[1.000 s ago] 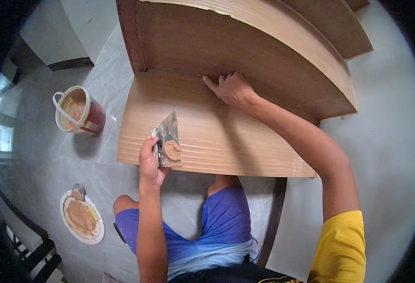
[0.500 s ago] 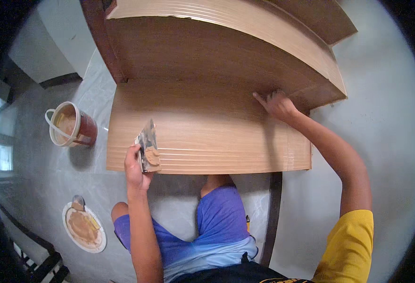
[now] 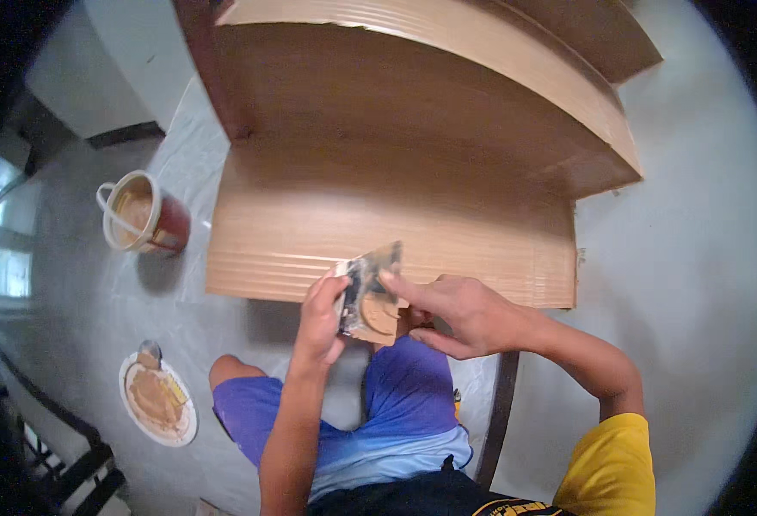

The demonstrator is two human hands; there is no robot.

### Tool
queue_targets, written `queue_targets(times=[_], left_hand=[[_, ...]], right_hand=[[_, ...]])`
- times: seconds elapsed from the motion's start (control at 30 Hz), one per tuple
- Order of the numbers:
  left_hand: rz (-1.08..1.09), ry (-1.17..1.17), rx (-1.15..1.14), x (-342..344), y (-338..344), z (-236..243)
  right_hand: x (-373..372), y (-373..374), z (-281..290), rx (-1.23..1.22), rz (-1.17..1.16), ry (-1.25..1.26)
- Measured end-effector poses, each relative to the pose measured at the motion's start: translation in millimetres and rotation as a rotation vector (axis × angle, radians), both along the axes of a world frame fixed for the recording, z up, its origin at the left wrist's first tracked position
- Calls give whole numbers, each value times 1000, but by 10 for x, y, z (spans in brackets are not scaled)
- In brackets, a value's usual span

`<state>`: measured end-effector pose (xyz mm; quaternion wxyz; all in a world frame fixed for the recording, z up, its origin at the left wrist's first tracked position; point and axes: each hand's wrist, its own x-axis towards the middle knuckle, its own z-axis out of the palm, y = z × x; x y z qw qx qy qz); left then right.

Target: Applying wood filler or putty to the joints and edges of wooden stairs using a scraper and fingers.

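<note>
Left hand (image 3: 314, 322) still grips putty scraper (image 3: 363, 277); right hand (image 3: 473, 318), now off stair riser (image 3: 413, 103), is unclenched, fingers parted, one fingertip at scraper's edge.

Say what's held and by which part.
The left hand grips the flat putty tool by its left edge; the right hand seems only to touch it.

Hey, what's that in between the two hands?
In the head view, a flat scraper with a lump of tan paste is between them: the left hand grips it, while the right hand has a fingertip over its face.
</note>
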<state>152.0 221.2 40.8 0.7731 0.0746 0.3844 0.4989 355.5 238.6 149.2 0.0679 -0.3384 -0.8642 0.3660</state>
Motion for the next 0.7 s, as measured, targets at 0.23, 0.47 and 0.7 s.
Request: queue_targets(times=[0.23, 0.47, 0.7], left_hand=[[55, 29, 91, -361, 17, 48], [-14, 271, 231, -497, 12, 155], [32, 142, 106, -569, -3, -156]], right_hand=[[-79, 155, 72, 235, 78, 10], [-378, 118, -24, -272, -1, 51], [-501, -17, -126, -568, 19, 208]])
